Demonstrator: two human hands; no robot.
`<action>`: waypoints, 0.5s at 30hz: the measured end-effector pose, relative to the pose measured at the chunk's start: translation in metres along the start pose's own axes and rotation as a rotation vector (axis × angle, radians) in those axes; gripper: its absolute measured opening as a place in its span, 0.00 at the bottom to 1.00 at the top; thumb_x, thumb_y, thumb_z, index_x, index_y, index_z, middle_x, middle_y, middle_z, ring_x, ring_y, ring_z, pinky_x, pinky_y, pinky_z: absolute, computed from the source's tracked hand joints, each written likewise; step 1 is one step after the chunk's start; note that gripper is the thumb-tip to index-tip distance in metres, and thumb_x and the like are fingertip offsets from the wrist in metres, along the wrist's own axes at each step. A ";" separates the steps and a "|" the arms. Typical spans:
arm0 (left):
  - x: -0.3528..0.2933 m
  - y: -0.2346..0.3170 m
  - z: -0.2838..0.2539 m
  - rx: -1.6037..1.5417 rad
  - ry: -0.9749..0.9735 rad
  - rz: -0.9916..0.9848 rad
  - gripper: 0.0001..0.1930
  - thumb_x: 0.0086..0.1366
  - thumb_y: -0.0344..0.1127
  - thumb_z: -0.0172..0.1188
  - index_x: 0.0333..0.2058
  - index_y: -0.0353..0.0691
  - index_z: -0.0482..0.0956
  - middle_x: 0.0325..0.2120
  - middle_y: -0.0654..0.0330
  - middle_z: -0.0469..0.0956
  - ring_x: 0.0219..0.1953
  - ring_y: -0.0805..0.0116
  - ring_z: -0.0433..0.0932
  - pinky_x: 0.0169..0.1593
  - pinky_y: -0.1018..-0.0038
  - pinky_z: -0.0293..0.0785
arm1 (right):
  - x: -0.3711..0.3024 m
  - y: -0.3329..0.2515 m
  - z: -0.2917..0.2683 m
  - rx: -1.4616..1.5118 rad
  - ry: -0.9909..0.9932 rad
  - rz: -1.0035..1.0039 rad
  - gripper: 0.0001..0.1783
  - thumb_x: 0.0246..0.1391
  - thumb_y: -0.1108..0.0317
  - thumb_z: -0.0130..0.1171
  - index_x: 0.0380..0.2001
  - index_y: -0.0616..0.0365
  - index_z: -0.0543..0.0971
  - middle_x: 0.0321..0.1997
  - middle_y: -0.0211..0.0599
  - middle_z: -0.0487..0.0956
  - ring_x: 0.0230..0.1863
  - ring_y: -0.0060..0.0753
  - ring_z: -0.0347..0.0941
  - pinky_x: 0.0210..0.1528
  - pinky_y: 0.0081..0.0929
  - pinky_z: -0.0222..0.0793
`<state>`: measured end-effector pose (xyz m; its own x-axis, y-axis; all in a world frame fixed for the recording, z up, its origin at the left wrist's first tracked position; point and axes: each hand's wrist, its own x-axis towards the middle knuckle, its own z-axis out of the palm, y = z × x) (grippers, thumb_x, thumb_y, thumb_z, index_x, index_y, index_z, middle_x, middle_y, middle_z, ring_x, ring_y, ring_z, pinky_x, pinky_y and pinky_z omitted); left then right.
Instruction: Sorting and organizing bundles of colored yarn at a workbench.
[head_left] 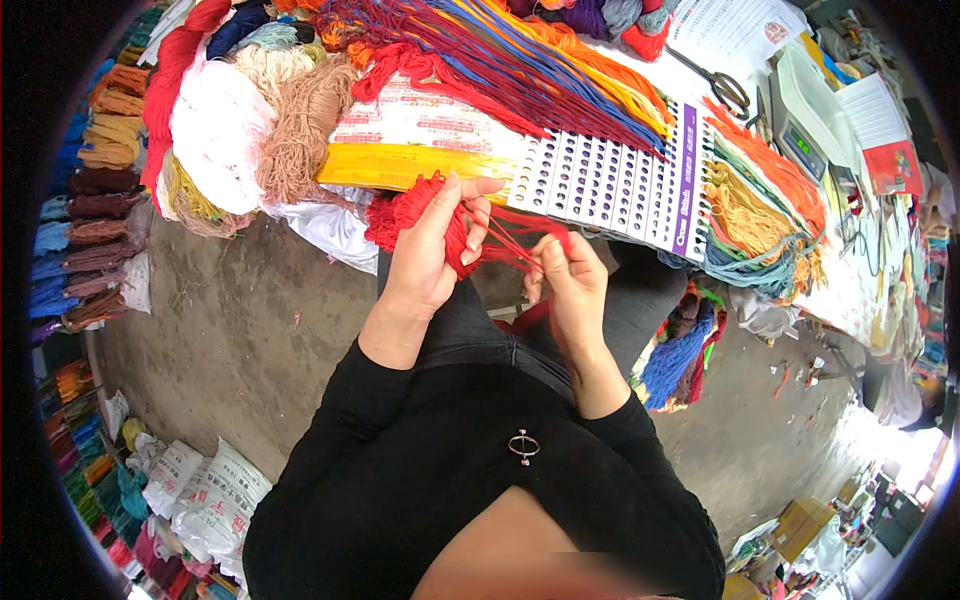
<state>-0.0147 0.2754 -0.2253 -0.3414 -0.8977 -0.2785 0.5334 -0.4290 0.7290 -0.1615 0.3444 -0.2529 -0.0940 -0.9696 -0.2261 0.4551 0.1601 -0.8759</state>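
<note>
A bundle of red thread (408, 210) hangs in my left hand (432, 232), whose fingers curl round it at the table's near edge. Several red strands run from the bundle across to my right hand (572, 285). The right fingers are pinched together on those strands, a little lower and to the right. Just beyond my hands lies a white card with rows of punched holes (600, 190) and a purple strip. Long red, blue, yellow and orange threads (520, 60) are spread over the card's far side.
Pink (215, 115) and brown thread skeins (305, 125) are heaped at the table's left. Black scissors (725, 88) and a scale with a green display (800, 140) lie at the right. Coloured skeins (110, 145) fill racks on the far left. White sacks (205, 490) rest on the floor.
</note>
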 end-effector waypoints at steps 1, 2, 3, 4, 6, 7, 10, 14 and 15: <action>0.001 0.000 0.003 0.081 0.045 0.041 0.23 0.70 0.45 0.37 0.42 0.27 0.72 0.20 0.64 0.68 0.15 0.82 0.61 0.18 0.86 0.58 | 0.000 -0.004 -0.001 -0.130 -0.007 0.091 0.10 0.58 0.65 0.52 0.29 0.62 0.72 0.21 0.26 0.70 0.18 0.17 0.63 0.21 0.15 0.60; 0.001 0.000 0.003 0.163 0.094 0.083 0.24 0.70 0.45 0.36 0.40 0.28 0.74 0.19 0.64 0.68 0.15 0.82 0.61 0.18 0.86 0.58 | 0.000 -0.002 -0.001 -0.420 -0.084 0.058 0.09 0.55 0.66 0.55 0.28 0.62 0.73 0.20 0.26 0.69 0.20 0.16 0.65 0.22 0.17 0.60; 0.000 -0.002 -0.006 0.367 0.053 0.108 0.25 0.70 0.46 0.36 0.37 0.30 0.76 0.17 0.65 0.67 0.14 0.81 0.60 0.18 0.86 0.57 | -0.006 -0.005 -0.003 -0.687 -0.120 -0.061 0.08 0.53 0.68 0.56 0.28 0.63 0.73 0.21 0.33 0.70 0.23 0.24 0.69 0.24 0.24 0.62; -0.001 -0.001 -0.019 0.571 0.009 0.132 0.26 0.70 0.47 0.36 0.34 0.32 0.78 0.15 0.67 0.66 0.14 0.81 0.60 0.19 0.85 0.56 | -0.012 -0.010 -0.005 -0.854 -0.126 -0.288 0.06 0.53 0.70 0.54 0.30 0.63 0.72 0.25 0.41 0.71 0.26 0.34 0.71 0.27 0.30 0.64; -0.012 0.020 -0.044 0.526 0.086 -0.187 0.31 0.68 0.56 0.36 0.14 0.40 0.73 0.05 0.73 0.54 0.08 0.83 0.51 0.14 0.83 0.44 | -0.022 -0.031 -0.014 -0.876 0.065 -0.267 0.05 0.55 0.72 0.50 0.34 0.62 0.71 0.29 0.42 0.73 0.30 0.38 0.72 0.34 0.30 0.67; -0.009 0.032 -0.072 0.256 -0.002 -0.295 0.31 0.66 0.59 0.37 0.09 0.46 0.63 0.05 0.74 0.52 0.07 0.84 0.50 0.12 0.83 0.39 | -0.021 -0.044 -0.030 -0.995 0.163 -0.596 0.04 0.55 0.73 0.49 0.32 0.62 0.71 0.31 0.43 0.73 0.35 0.39 0.72 0.38 0.29 0.67; -0.029 0.086 -0.124 -0.144 0.479 -0.055 0.19 0.63 0.45 0.54 0.16 0.49 0.61 0.11 0.73 0.58 0.08 0.84 0.49 0.10 0.84 0.43 | -0.034 -0.088 -0.087 -0.558 0.489 -0.595 0.11 0.59 0.67 0.46 0.33 0.64 0.73 0.40 0.44 0.75 0.42 0.37 0.71 0.47 0.32 0.66; -0.059 0.153 -0.227 -0.201 0.552 0.226 0.19 0.65 0.43 0.50 0.16 0.47 0.59 0.11 0.72 0.52 0.10 0.82 0.49 0.10 0.82 0.44 | -0.072 -0.175 -0.185 0.634 0.035 -0.527 0.07 0.60 0.69 0.44 0.39 0.61 0.65 0.37 0.36 0.68 0.39 0.30 0.65 0.43 0.31 0.66; -0.067 0.169 -0.246 -0.110 0.741 0.301 0.17 0.63 0.43 0.53 0.18 0.46 0.62 0.13 0.71 0.57 0.11 0.81 0.52 0.11 0.83 0.47 | -0.078 -0.197 -0.202 0.838 0.090 -0.530 0.04 0.59 0.71 0.44 0.33 0.59 0.64 0.33 0.34 0.66 0.35 0.26 0.63 0.34 0.24 0.61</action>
<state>0.2884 0.2383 -0.2376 0.4108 -0.7928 -0.4502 0.6067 -0.1308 0.7841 -0.4228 0.4255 -0.1486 -0.5171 -0.8547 0.0458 0.8099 -0.5060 -0.2966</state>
